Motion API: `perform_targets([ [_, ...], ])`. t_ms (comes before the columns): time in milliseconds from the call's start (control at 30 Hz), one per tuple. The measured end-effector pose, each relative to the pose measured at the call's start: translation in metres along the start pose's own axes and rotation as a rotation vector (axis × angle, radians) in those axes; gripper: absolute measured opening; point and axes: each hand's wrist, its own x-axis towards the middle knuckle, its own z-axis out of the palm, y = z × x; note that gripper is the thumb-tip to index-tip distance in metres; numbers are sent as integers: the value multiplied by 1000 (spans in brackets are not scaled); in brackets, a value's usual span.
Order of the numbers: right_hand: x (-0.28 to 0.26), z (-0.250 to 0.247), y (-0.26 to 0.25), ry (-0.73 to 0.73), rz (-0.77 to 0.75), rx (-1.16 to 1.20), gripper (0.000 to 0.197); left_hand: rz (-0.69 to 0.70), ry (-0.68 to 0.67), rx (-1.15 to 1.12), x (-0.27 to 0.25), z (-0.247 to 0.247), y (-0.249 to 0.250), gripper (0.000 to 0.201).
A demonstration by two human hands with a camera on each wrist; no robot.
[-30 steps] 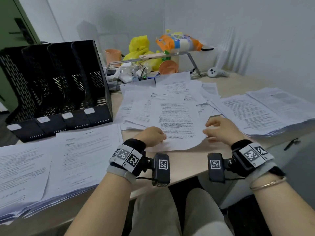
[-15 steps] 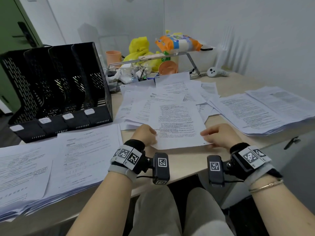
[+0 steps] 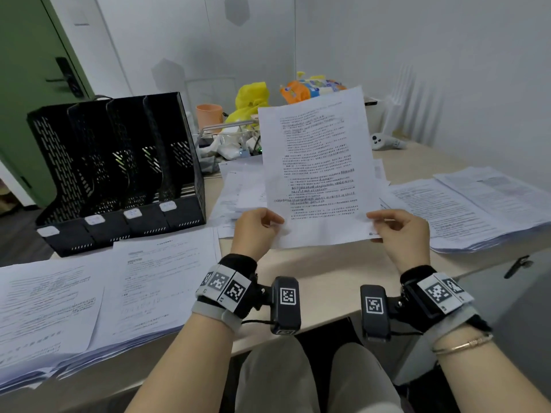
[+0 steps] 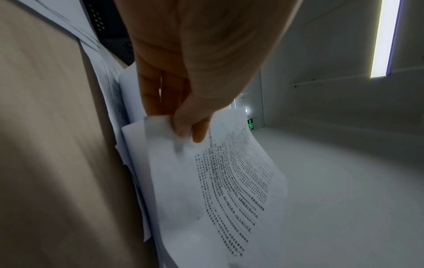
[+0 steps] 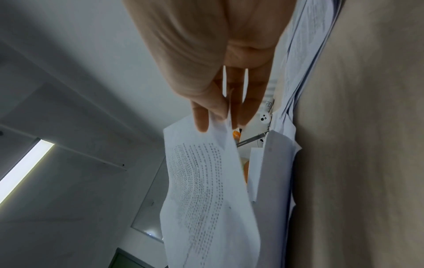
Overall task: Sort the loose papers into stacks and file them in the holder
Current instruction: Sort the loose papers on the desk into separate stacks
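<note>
Partly blurred sheet (image 4: 206,181) between hands (image 3: 328,231)

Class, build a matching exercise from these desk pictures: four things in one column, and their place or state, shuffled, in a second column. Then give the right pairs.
Things
1. printed sheet
2. black file holder
3. orange cup
4. thick paper stack

Places or states
A. lies flat on the desk's right side
B. held up by both hands
C. stands at the desk's left rear, slots showing no paper
D. stands behind the holder, beside a yellow bag

Pairs: 1-B, 2-C, 3-D, 4-A
</note>
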Motion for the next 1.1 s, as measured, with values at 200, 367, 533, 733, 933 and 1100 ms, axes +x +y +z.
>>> perform_targets([
  [200,15,-20,-8,107,-29,-33,33,86,-123,-26,4,13,16,26],
  [367,23,-39,-11,87,24,61,24,150,-124,-97,14,46,37,28],
  [533,25,-54,-6,-4,98,111,24,147,-152,-180,23,90,60,28],
  [733,40,-74,1,-78,150,-3,26,167,-212,-211,28,138,85,27],
  [933,61,-124,3,124,135,-102,20,222,-370,-219,32,184,111,21],
  [1100,74,-158,16,229,174,-142,13,211,-446,-186,36,213,126,22],
])
